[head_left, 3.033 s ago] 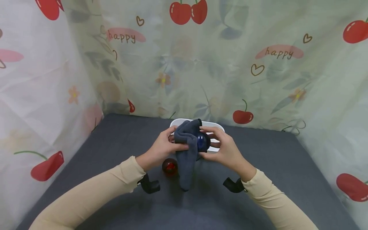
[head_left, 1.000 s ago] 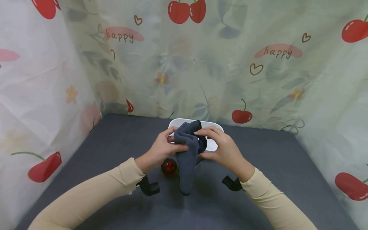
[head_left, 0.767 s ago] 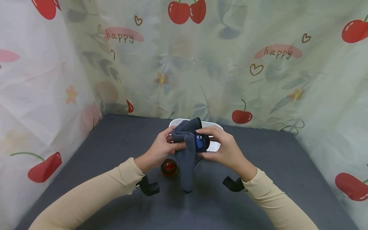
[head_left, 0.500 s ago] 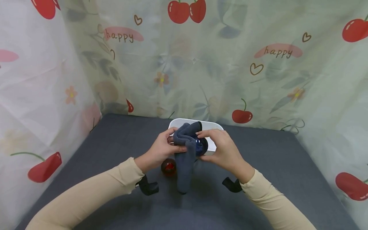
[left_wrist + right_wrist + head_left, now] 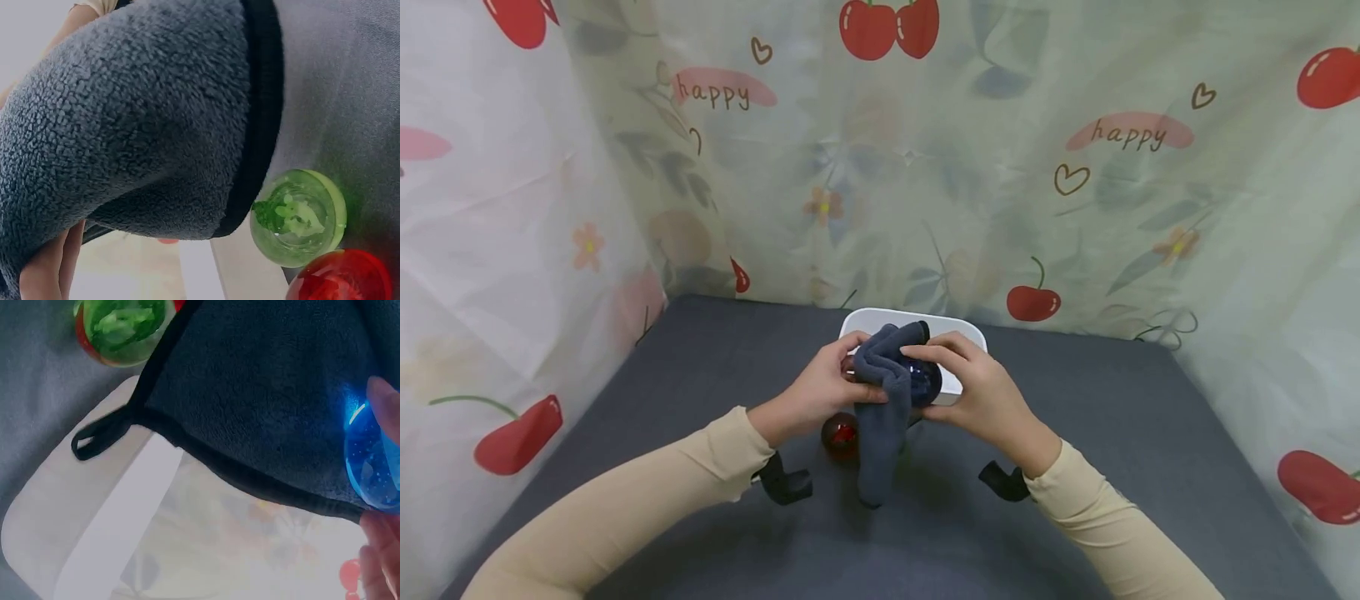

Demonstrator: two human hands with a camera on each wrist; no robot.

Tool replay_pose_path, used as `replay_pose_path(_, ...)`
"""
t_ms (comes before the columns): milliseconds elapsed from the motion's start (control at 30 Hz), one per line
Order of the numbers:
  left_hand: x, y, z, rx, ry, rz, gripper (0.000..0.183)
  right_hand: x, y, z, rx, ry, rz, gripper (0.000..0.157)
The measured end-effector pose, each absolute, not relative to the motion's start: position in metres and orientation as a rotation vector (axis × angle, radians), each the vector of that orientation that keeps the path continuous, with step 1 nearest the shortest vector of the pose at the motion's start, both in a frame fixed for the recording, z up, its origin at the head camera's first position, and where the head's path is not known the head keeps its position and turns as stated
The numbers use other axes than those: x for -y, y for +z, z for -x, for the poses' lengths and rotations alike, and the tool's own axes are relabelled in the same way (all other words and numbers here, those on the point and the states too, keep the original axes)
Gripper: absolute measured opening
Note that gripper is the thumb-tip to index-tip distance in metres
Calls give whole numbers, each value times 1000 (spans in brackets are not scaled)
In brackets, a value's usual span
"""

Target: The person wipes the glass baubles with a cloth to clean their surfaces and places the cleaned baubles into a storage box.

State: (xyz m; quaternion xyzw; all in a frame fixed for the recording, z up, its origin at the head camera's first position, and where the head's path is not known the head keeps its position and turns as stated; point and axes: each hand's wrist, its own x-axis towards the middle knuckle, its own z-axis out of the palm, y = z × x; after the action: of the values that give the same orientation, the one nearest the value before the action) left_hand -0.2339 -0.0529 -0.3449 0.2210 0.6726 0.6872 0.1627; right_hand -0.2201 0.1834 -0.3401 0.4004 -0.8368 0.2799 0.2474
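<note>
My left hand (image 5: 820, 385) grips a dark grey towel (image 5: 880, 433) with a black edge, its lower end hanging down over the table. My right hand (image 5: 992, 396) holds a clear blue ball (image 5: 927, 383) between thumb and fingers, against the towel's right side. In the right wrist view, the blue ball (image 5: 373, 465) touches the cloth, whose corner has a black loop (image 5: 103, 432). Below the hands, a clear red ball (image 5: 840, 435) rests on the table. A clear green ball (image 5: 299, 217) sits beside the red ball (image 5: 342, 280) in the left wrist view; the towel mostly hides it from the head view.
A white rectangular basin (image 5: 917, 317) stands on the dark grey tabletop (image 5: 760, 342) just behind the hands. Printed curtains (image 5: 917, 200) enclose the table at the back and sides. Black curved mounts (image 5: 786, 483) stick out from both wrists.
The blue ball has shifted about against the towel, now slightly lower and more covered by my right fingers. The towel's hanging end has swung a little left. The red ball stays put.
</note>
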Motion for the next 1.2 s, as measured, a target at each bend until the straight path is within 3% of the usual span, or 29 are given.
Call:
replay_pose_path(300,51,-340,235,-1875,1961,-656,59,-183,-340,219,2252,1031,-1105,67)
replay_pose_path(533,53,-340,234,-1942,1955,-673,55,-182,-338,218,2232,919,-1054,66)
replay_pose_path(767,51,-337,234,-1884,1959,-645,58,-185,-341,218,2240,1284,-1101,58)
replay_pose_path(1033,53,-341,234,-1974,1915,-630,53,-188,-333,217,2385,924,-1111,67)
replay_pose_path(1200,53,-340,234,-1904,1925,-635,57,-188,-339,218,2300,1140,-1147,65)
